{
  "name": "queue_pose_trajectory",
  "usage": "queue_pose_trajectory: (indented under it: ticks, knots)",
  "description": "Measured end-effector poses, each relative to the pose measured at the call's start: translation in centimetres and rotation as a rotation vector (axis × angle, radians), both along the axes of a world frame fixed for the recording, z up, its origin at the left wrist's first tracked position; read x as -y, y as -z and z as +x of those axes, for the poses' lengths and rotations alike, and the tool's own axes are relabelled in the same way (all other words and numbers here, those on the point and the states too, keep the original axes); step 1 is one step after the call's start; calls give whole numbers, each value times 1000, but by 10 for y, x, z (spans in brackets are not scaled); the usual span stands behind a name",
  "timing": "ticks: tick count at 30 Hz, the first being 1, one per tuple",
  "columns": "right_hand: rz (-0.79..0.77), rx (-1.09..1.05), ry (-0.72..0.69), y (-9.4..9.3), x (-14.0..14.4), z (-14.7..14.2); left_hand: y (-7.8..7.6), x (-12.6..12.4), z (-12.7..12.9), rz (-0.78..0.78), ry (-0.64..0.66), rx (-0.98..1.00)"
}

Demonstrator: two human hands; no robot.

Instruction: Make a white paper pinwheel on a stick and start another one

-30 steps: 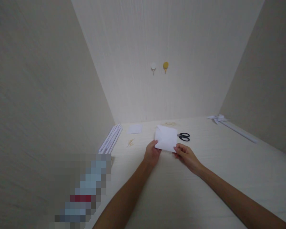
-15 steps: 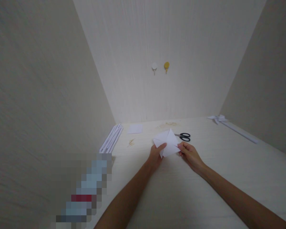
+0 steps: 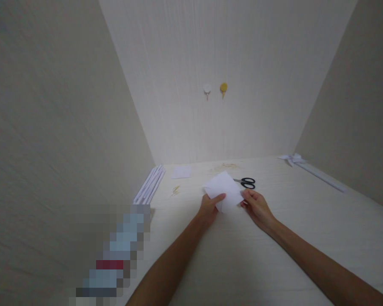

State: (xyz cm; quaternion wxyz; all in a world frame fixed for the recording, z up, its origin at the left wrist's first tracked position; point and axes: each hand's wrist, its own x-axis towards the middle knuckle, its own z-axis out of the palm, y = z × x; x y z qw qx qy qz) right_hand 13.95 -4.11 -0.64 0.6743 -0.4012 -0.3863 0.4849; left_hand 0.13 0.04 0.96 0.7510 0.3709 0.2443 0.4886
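Note:
A white sheet of paper (image 3: 224,189), cut or folded at its corners, is held up between my two hands above the table. My left hand (image 3: 210,207) grips its lower left part, with the thumb lying on top and the other fingers beneath. At the right corner, my right hand (image 3: 254,205) pinches the paper between thumb and fingers. Just behind the paper lie scissors with black handles (image 3: 248,183), their blades partly hidden by it.
Rolled white paper sticks (image 3: 149,185) lie along the left wall, near a square paper sheet (image 3: 181,172) and some thin wooden sticks (image 3: 176,190). At the right are a folded paper pinwheel shape (image 3: 292,159) and a long white stick (image 3: 322,177). Two hooks (image 3: 223,87) hang on the back wall.
The paper's raised pointed flaps now lie flatter, and its face looks smoother. My right hand has shifted very slightly right; both hands keep their hold.

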Motion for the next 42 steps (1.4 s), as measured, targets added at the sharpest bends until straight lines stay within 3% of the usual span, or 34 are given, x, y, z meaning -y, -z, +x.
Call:
queue_pose_trajectory:
  ticks: [5, 9, 15, 22, 30, 35, 42]
  knots:
    - [-106, 137, -148, -1, 2, -8, 3, -1, 2, 26, -58, 9]
    - [-138, 316, -155, 0, 2, -12, 3, 1, 4, 58, -77, -57]
    - [-86, 273, -109, -1, 1, -9, -2, 5, 5, 156, -85, -141]
    - [-45, 405, -255, -7, 4, -8, -3, 2, 2, 149, -91, -116]
    - [-73, 386, -276, -10, 6, -9, -1, 2, 4, 114, -107, -95]
    - [-110, 333, -289, -13, 7, -11, -8, 7, 1, 139, -122, -133]
    - [-123, 431, -257, -8, 5, -11, -9, 7, 3, 79, -126, -195]
